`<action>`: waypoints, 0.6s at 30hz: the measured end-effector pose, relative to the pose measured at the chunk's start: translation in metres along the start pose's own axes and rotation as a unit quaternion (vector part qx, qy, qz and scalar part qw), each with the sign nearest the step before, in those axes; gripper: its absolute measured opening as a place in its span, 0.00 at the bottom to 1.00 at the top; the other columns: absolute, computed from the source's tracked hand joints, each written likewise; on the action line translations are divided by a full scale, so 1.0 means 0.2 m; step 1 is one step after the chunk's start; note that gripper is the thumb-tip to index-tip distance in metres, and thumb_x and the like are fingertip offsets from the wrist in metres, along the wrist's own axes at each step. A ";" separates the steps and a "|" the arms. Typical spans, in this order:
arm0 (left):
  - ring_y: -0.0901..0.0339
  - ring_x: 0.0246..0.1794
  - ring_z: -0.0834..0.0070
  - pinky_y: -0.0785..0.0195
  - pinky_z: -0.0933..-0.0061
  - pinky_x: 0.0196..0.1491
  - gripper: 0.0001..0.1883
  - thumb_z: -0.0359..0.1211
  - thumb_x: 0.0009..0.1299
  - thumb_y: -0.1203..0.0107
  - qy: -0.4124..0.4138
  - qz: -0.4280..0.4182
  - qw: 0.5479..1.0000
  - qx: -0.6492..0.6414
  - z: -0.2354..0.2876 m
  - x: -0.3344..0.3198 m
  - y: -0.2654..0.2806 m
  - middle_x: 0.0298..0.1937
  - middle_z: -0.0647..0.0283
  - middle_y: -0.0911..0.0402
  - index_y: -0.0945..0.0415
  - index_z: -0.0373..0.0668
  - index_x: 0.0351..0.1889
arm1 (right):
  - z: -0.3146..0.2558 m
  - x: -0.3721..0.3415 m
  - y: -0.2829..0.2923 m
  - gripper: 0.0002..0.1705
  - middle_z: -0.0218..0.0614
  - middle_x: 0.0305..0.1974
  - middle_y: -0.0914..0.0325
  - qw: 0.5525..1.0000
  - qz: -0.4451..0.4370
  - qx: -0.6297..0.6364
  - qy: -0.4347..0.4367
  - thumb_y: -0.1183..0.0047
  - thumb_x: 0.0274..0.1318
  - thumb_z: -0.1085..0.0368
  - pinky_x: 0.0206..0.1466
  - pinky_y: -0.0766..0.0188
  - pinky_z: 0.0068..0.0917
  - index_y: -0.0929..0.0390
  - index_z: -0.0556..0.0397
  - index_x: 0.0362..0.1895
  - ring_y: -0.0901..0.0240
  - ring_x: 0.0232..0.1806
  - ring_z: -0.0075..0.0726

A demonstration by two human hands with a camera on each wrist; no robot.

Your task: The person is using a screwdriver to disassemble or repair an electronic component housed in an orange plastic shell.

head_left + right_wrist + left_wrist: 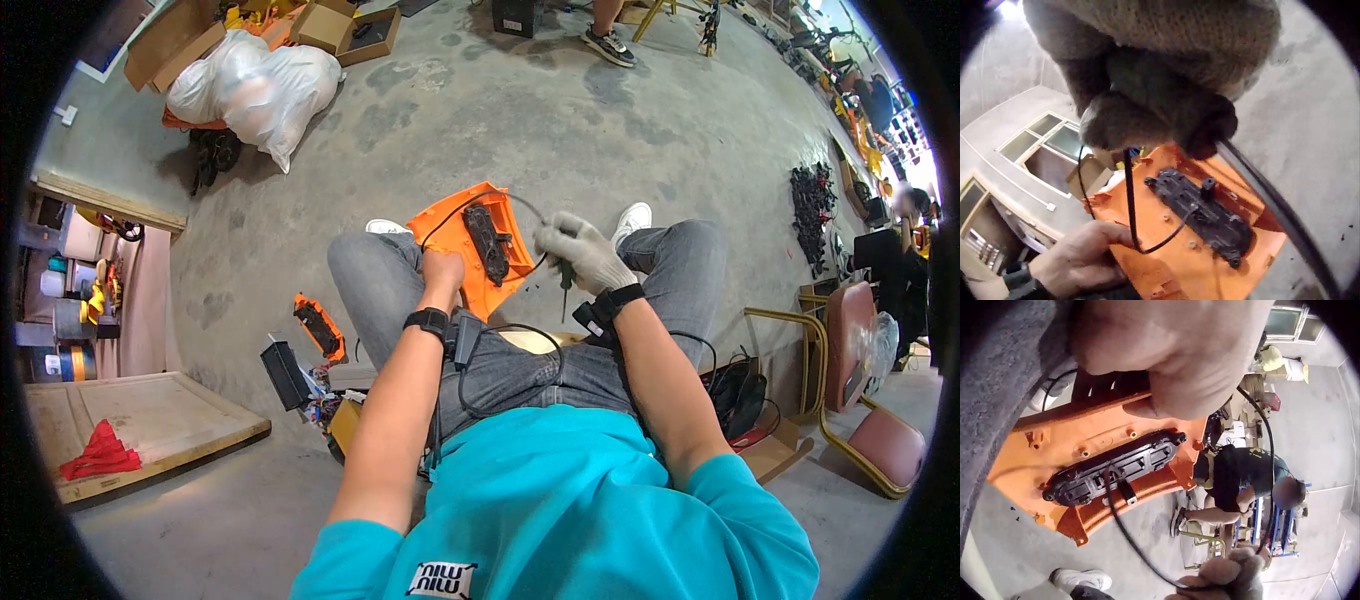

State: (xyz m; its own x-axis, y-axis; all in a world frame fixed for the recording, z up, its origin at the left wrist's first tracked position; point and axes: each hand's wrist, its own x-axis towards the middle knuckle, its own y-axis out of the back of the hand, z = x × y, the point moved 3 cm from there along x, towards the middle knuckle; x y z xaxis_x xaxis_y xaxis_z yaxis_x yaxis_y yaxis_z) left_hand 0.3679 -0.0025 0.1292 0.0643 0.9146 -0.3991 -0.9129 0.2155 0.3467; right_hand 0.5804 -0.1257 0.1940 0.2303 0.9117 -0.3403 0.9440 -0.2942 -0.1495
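My bare left hand (443, 272) grips the edge of an orange plastic panel (455, 225), with the thumb on its inner face in the right wrist view. A long black part (487, 245) is fixed on that face, and a thin black cable (1130, 539) runs out of its middle in a loop. In a knitted glove, my right hand (585, 250) pinches the cable and also holds a screwdriver (1272, 209), its shaft pointing down and away from the panel.
On the floor to the left lie a second orange part (320, 328) and a black box (285, 373). White bags (255, 90) and cardboard boxes (360, 38) stand at the back left. A chair (885, 447) is on the right. Another person's shoe (609, 47) shows ahead.
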 end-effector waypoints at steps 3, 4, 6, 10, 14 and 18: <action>0.21 0.36 0.65 0.29 0.65 0.41 0.13 0.24 0.63 0.51 0.010 -0.011 0.999 -0.031 -0.07 0.05 -0.01 0.38 0.59 0.17 0.23 0.31 0.44 | 0.09 0.00 -0.01 0.14 0.28 0.25 0.26 0.989 -0.035 -0.142 -0.032 0.42 0.57 0.56 0.27 0.30 0.24 0.20 0.54 0.38 0.29 0.25 0.22; 0.21 0.36 0.67 0.30 0.66 0.41 0.13 0.23 0.62 0.52 -0.010 -0.007 0.997 -0.074 -0.09 0.06 -0.01 0.38 0.60 0.18 0.23 0.31 0.44 | 0.11 0.00 -0.02 0.14 0.29 0.24 0.26 0.975 -0.051 -0.213 -0.049 0.42 0.55 0.56 0.26 0.31 0.24 0.19 0.54 0.37 0.30 0.24 0.23; 0.22 0.35 0.68 0.30 0.68 0.41 0.13 0.23 0.62 0.52 -0.028 -0.004 0.993 -0.117 -0.09 0.05 -0.01 0.37 0.61 0.18 0.23 0.30 0.43 | 0.13 0.00 0.00 0.14 0.30 0.25 0.25 0.969 -0.043 -0.228 -0.087 0.42 0.53 0.58 0.25 0.32 0.24 0.19 0.56 0.36 0.31 0.23 0.23; 0.23 0.36 0.70 0.31 0.70 0.41 0.14 0.21 0.59 0.54 -0.017 -0.001 0.990 -0.139 -0.01 0.00 0.01 0.37 0.61 0.19 0.24 0.29 0.42 | 0.09 -0.01 0.00 0.14 0.29 0.25 0.26 0.978 -0.036 -0.163 -0.128 0.44 0.53 0.58 0.25 0.32 0.23 0.20 0.57 0.35 0.31 0.23 0.23; 0.25 0.34 0.72 0.32 0.70 0.41 0.13 0.21 0.59 0.54 0.030 0.000 0.990 -0.141 0.01 -0.01 0.03 0.36 0.62 0.21 0.25 0.30 0.41 | 0.07 -0.03 -0.01 0.15 0.28 0.24 0.27 0.975 -0.037 -0.175 -0.130 0.46 0.54 0.56 0.26 0.32 0.24 0.21 0.57 0.33 0.32 0.23 0.23; 0.26 0.33 0.73 0.34 0.69 0.39 0.12 0.21 0.59 0.53 0.032 0.011 0.991 -0.129 0.04 -0.04 0.04 0.35 0.63 0.22 0.25 0.30 0.40 | 0.09 -0.01 -0.01 0.15 0.28 0.24 0.28 0.975 -0.045 -0.176 -0.131 0.46 0.55 0.56 0.26 0.32 0.24 0.21 0.57 0.33 0.32 0.23 0.23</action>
State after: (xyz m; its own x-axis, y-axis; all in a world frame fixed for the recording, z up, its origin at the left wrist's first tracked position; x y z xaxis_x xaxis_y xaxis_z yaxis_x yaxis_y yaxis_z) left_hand 0.3634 -0.0051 0.1427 0.0256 0.8925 -0.4503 -0.9870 0.0942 0.1306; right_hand 0.5737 -0.1321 0.1783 0.1181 0.8114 -0.5724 0.9908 -0.0578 0.1224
